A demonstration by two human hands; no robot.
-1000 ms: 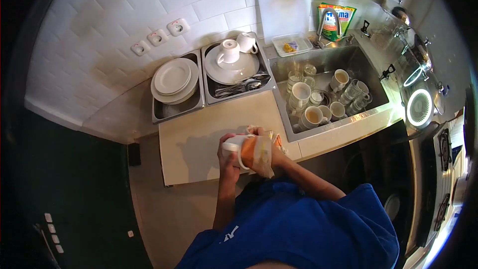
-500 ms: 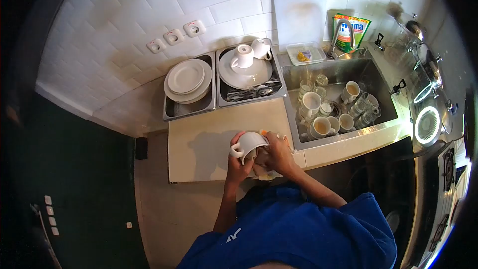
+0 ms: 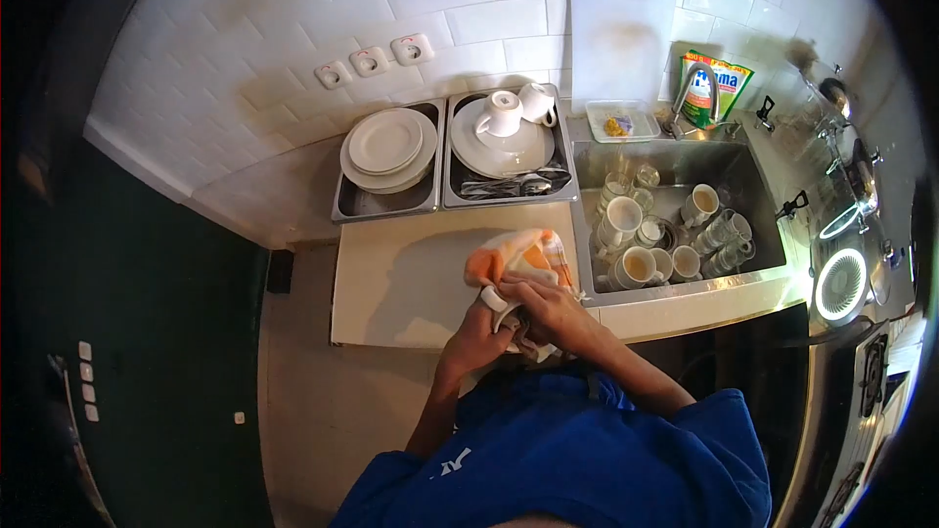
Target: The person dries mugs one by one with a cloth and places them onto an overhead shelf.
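A white cup (image 3: 495, 299) is between my two hands in front of the counter edge, mostly covered by fingers and cloth; its handle shows. My left hand (image 3: 473, 340) is closed around the cup from the left. From the right, my right hand (image 3: 554, 311) presses an orange and white checked cloth (image 3: 526, 256) against the cup, its fingers wrapped over the fabric. The cloth spreads over the cup's far side, and more of it hangs below my hands. The cup's rim and inside are hidden.
Behind the counter (image 3: 391, 284), one metal tray (image 3: 391, 207) holds stacked plates (image 3: 383, 142). Another metal tray (image 3: 509, 198) has a large plate, two cups (image 3: 501, 115) and cutlery (image 3: 518, 184). To the right, the sink (image 3: 675, 166) contains several mugs (image 3: 638, 266) and glasses.
The cloth has come up over the cup's far side, with my right hand moved across onto it. The cup is turned and now largely covered. The view has shifted slightly.
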